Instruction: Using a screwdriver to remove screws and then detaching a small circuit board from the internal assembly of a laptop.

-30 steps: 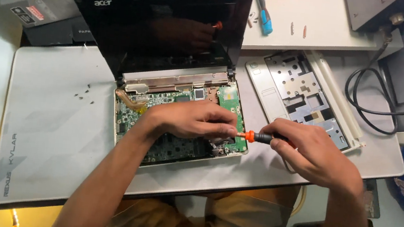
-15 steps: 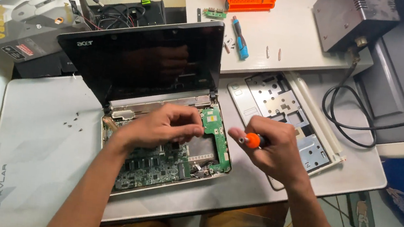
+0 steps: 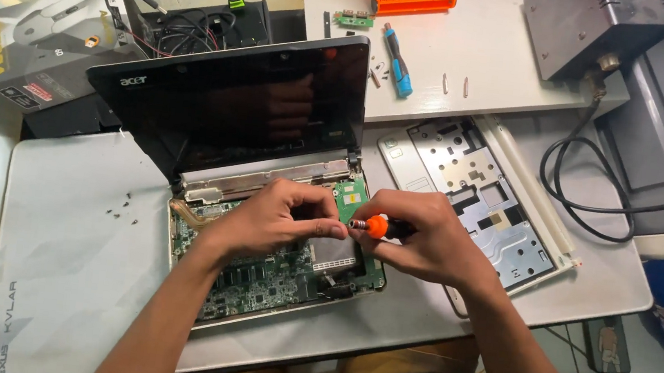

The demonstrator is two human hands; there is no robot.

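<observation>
Right hand (image 3: 425, 241) grips screwdriver (image 3: 377, 227); left hand (image 3: 283, 218) pinches its tip over opened laptop (image 3: 257, 277). Beyond right hand: keyboard cover (image 3: 480, 186), blue screwdriver (image 3: 398, 62). Left of left hand: loose screws (image 3: 122, 207).

There is only the one view, from a camera on the person's head, looking steeply down and a little forward over the grey mat (image 3: 69, 266) toward the wall. It sits close above the opened laptop (image 3: 264, 204), both forearms rising from the bottom edge, so left hand (image 3: 274, 226) and right hand (image 3: 417, 241) meet mid-frame.
</observation>
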